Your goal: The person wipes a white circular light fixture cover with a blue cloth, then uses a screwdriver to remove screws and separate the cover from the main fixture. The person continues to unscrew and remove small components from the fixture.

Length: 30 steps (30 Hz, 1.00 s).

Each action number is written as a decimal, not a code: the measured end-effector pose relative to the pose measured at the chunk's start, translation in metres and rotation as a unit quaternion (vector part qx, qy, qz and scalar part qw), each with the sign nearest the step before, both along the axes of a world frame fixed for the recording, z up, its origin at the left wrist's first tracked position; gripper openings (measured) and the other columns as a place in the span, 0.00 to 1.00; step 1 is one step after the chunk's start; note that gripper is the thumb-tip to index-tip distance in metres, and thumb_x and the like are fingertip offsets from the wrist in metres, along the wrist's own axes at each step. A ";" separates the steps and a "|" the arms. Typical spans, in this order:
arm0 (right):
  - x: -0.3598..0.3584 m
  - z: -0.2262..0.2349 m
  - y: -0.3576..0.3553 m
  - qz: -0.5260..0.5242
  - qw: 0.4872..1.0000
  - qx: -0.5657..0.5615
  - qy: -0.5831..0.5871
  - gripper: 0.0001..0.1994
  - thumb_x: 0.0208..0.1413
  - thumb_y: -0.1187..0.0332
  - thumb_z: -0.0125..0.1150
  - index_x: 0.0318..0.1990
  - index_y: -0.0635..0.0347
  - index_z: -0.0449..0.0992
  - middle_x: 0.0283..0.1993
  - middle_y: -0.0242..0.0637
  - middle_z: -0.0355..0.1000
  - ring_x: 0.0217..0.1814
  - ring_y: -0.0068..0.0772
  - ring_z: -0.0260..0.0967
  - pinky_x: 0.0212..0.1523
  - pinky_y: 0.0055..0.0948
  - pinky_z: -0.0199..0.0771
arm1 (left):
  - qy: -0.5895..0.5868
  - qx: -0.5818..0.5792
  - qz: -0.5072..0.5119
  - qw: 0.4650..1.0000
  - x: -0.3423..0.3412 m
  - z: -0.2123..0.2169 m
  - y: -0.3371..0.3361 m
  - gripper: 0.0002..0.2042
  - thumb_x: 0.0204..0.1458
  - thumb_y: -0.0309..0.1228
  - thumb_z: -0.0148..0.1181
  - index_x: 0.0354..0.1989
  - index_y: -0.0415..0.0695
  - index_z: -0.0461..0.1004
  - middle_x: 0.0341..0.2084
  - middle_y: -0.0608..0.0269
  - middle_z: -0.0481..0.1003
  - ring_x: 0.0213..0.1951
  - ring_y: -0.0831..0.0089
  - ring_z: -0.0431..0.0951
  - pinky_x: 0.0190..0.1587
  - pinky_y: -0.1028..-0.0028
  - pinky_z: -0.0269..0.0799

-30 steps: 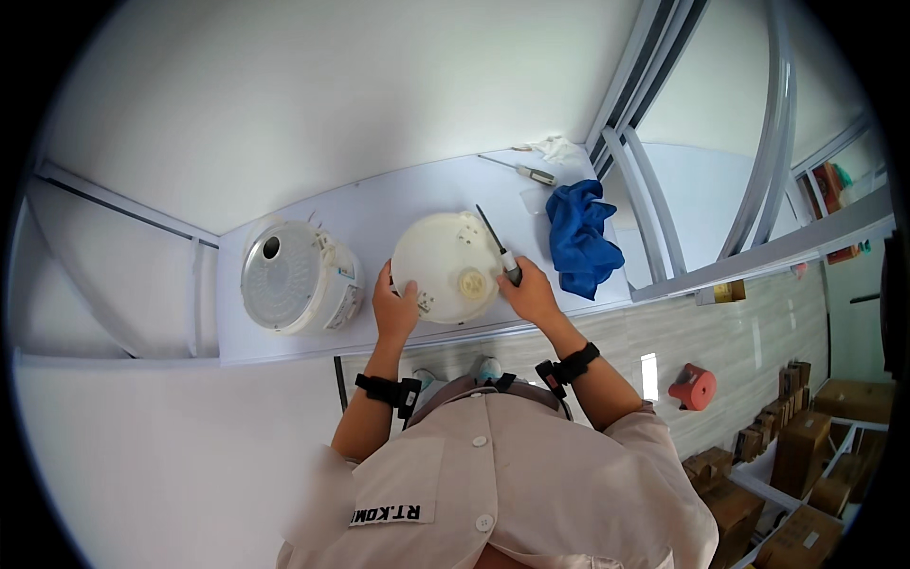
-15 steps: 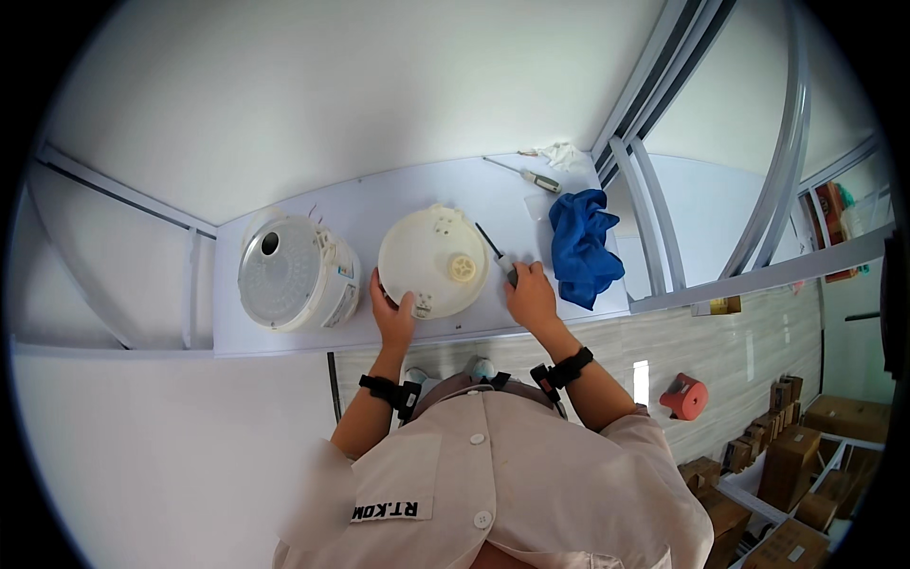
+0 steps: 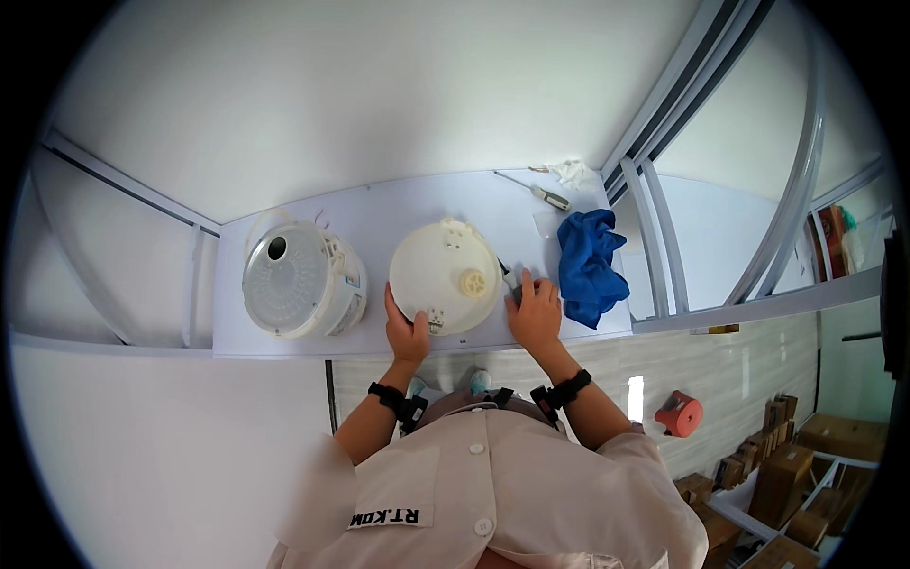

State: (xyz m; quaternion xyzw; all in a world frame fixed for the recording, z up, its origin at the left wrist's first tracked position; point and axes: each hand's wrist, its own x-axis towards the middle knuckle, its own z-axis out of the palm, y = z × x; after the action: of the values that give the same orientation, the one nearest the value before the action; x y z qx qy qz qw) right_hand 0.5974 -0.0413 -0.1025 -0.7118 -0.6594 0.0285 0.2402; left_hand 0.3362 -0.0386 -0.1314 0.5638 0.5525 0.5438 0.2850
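A round white plastic cover [image 3: 431, 275] lies on the white tabletop, with a pale yellow wheel-like piece [image 3: 473, 283] near its right edge. My left hand [image 3: 408, 332] grips its lower left rim, thumb on top by a small metal fitting [image 3: 436, 321]. Just right of the cover, my right hand [image 3: 537, 313] has its fingers around the grey handle of a screwdriver [image 3: 506, 271]. That screwdriver's dark shaft points up and left, close beside the cover's edge. Part of the handle is hidden by my fingers.
On the left rests a drum-shaped white appliance [image 3: 346, 294] with a silver, holed end plate. A crumpled blue cloth [image 3: 592, 266], a second screwdriver [image 3: 550, 197] and white tissue [image 3: 571, 173] lie to the right. Metal frames [image 3: 659, 237] flank the table [image 3: 379, 204]; a red stool [image 3: 680, 414] stands on the floor.
The view has shifted slightly. The right hand's screwdriver has turned and come closer to the cover's right edge, with less of its shaft showing. My left hand keeps its hold on the rim.
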 end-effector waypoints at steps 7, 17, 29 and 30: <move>-0.019 0.038 0.009 0.106 0.992 0.063 0.026 0.28 0.48 0.72 0.67 0.61 0.59 0.75 0.53 0.46 0.70 0.54 0.52 0.69 0.52 0.48 0.69 | 0.003 -0.044 -0.015 0.999 0.001 0.007 -0.005 0.39 0.58 0.27 0.54 0.78 0.30 0.49 0.62 0.39 0.75 0.59 0.53 0.80 0.61 0.62 0.73; -0.045 0.034 0.026 0.136 0.991 -0.011 0.000 0.26 0.52 0.52 0.74 0.52 0.61 0.78 0.48 0.44 0.74 0.49 0.51 0.74 0.47 0.47 0.74 | 0.045 -0.020 -0.004 0.999 0.001 0.002 -0.004 0.40 0.58 0.30 0.55 0.78 0.30 0.47 0.55 0.38 0.80 0.49 0.50 0.86 0.51 0.63 0.80; -0.043 0.036 0.036 0.165 0.986 -0.026 -0.016 0.24 0.53 0.53 0.74 0.50 0.61 0.78 0.44 0.42 0.74 0.50 0.48 0.74 0.49 0.46 0.75 | 0.033 -0.049 -0.014 0.998 0.001 0.005 -0.007 0.40 0.58 0.30 0.55 0.79 0.31 0.47 0.59 0.39 0.77 0.55 0.51 0.82 0.58 0.62 0.77; -0.043 0.038 0.035 0.179 0.984 0.000 -0.010 0.24 0.53 0.55 0.75 0.51 0.61 0.78 0.45 0.41 0.74 0.51 0.48 0.73 0.50 0.45 0.75 | 0.048 -0.031 -0.009 0.998 0.000 0.002 -0.006 0.41 0.58 0.31 0.56 0.79 0.31 0.47 0.58 0.39 0.78 0.53 0.48 0.84 0.55 0.61 0.78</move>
State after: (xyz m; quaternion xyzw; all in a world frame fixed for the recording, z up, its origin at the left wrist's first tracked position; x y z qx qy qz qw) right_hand 0.5544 -0.0058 -0.0646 -0.5823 -0.7788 0.0641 0.2244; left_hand 0.3366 -0.0447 -0.1293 0.5850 0.5773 0.4957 0.2805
